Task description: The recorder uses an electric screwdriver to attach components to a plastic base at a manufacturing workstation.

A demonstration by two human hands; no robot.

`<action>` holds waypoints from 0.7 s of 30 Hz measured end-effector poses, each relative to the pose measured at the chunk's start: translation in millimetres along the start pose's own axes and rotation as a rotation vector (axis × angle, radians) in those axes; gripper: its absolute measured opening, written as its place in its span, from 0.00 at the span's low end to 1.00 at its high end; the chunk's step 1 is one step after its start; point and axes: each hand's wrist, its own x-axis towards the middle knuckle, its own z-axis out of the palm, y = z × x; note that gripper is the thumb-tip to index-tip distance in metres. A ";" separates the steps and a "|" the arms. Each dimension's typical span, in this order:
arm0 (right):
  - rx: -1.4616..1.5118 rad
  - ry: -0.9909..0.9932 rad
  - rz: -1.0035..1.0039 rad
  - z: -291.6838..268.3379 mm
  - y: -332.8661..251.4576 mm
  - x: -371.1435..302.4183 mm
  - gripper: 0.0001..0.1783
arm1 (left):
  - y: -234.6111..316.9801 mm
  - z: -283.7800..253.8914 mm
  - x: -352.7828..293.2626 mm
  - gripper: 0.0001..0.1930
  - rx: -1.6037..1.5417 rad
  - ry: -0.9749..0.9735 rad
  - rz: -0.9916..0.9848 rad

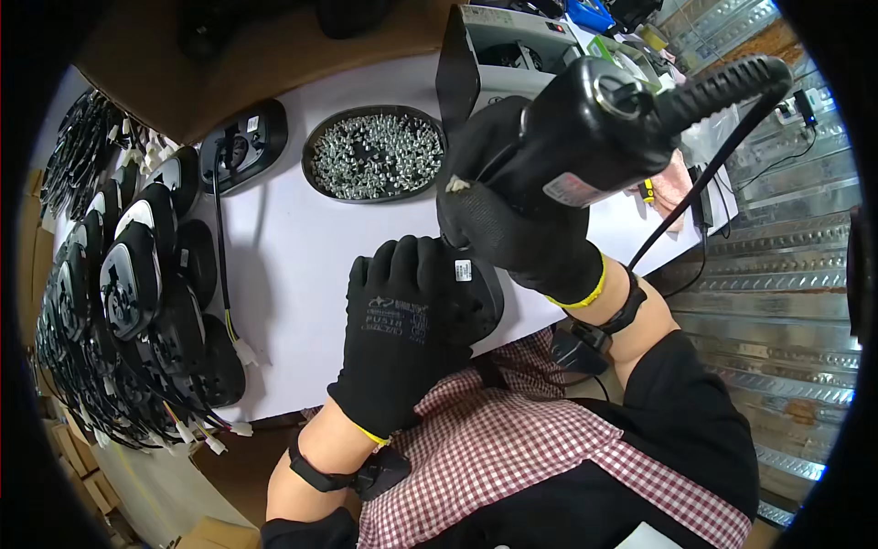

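Gripping a black tool (585, 133) is the right hand (517, 215); left hand (395, 316), grip unclear, half-covers rounded housing (483, 297).

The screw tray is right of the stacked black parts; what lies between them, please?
In the head view, a single black part and its cable lie on the white table between the stacked black parts and the screw tray.
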 end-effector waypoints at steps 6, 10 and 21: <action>-0.265 -0.058 -0.111 -1.8 5.4 -1.7 0.20 | 0.2 3.8 0.8 0.45 0.060 0.021 0.010; -0.329 -0.065 -0.108 3.0 -4.3 -0.9 0.24 | -0.5 10.1 -2.2 0.29 0.071 0.213 0.117; -0.272 0.452 -0.331 -61.5 -59.3 -0.8 0.14 | 7.6 2.5 9.0 0.46 0.094 0.058 0.014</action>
